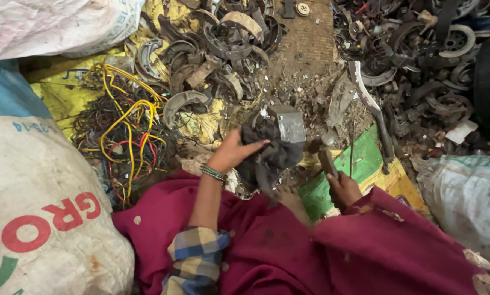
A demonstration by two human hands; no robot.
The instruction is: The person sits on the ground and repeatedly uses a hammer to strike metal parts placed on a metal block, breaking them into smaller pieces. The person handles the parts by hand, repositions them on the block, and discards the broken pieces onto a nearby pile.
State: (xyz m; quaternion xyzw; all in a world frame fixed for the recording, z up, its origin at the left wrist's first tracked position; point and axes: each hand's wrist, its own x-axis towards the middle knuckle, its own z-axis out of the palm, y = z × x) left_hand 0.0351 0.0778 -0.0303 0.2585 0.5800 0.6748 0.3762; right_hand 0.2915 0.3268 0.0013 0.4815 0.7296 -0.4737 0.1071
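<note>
My left hand (233,150) grips a dark grey cloth (269,153) that wraps the lower part of a grey metal block (287,123), which stands on the littered ground. My right hand (343,188) is closed around the wooden handle of a hammer (324,153); its head is blurred, just right of the block. A bare foot (290,198) rests between the two hands, under the cloth. Maroon fabric (310,246) covers my lap, and a checked sleeve (196,259) covers my left arm.
A heap of curved metal brake shoes (217,49) lies ahead. A tangle of yellow, red and black wires (122,125) sits at the left. Dark metal scrap (420,54) fills the upper right. White sacks (43,218) flank me, another sack (463,191) at right.
</note>
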